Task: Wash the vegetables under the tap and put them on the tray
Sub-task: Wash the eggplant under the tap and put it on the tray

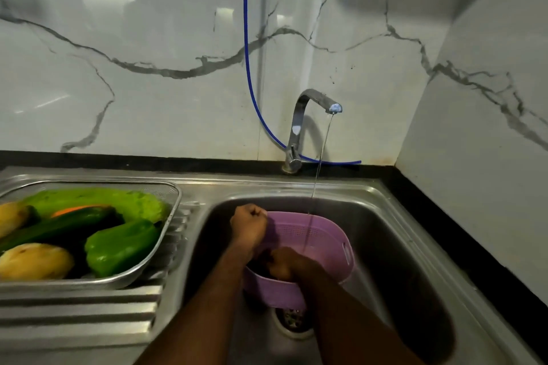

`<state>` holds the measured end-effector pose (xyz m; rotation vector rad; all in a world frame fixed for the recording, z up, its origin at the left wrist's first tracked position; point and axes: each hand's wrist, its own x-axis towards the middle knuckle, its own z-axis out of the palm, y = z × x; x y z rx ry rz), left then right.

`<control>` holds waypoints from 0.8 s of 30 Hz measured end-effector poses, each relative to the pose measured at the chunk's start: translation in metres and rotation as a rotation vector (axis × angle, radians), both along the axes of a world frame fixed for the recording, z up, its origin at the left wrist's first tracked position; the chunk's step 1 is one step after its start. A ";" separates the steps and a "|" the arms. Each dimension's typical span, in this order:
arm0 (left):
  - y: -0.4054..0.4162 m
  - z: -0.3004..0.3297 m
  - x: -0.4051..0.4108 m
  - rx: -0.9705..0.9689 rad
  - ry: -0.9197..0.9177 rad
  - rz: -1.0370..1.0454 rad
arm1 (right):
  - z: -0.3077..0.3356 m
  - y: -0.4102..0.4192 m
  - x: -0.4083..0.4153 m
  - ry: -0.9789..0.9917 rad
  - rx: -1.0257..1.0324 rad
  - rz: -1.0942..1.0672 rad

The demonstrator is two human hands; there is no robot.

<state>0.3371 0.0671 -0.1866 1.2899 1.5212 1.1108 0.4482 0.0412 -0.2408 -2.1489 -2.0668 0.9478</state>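
Observation:
A purple plastic colander (320, 241) is held tilted inside the steel sink (394, 246). My left hand (249, 228) grips its far left rim in a fist. Inside the colander my right hand (283, 264) is closed on something dark that I cannot make out. A thin stream of water runs from the chrome tap (308, 107) into the colander. On the drainboard at left stands a steel mesh tray (166, 241) with a green pepper (121, 246), a big light-green gourd (98, 200), a dark cucumber (63, 224), an orange carrot (74, 210) and two yellow potatoes (34, 261).
A blue hose (248, 62) hangs down the marble wall and runs behind the tap. The sink drain (292, 318) sits below the colander. Ribbed drainboard (77, 311) lies in front of the tray. A black counter edge borders the sink at the right.

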 end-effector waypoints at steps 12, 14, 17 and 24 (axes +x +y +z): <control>-0.007 -0.015 0.015 -0.035 0.202 -0.181 | 0.042 0.004 0.036 1.001 0.316 -0.643; -0.017 -0.013 0.023 -0.083 0.095 -0.278 | 0.052 0.006 0.034 1.222 0.329 -0.771; -0.026 -0.004 0.028 -0.192 -0.231 -0.384 | 0.062 0.011 0.031 1.395 0.366 -0.894; -0.027 -0.001 0.037 -0.050 -0.226 -0.425 | 0.077 0.012 0.043 1.595 0.349 -0.878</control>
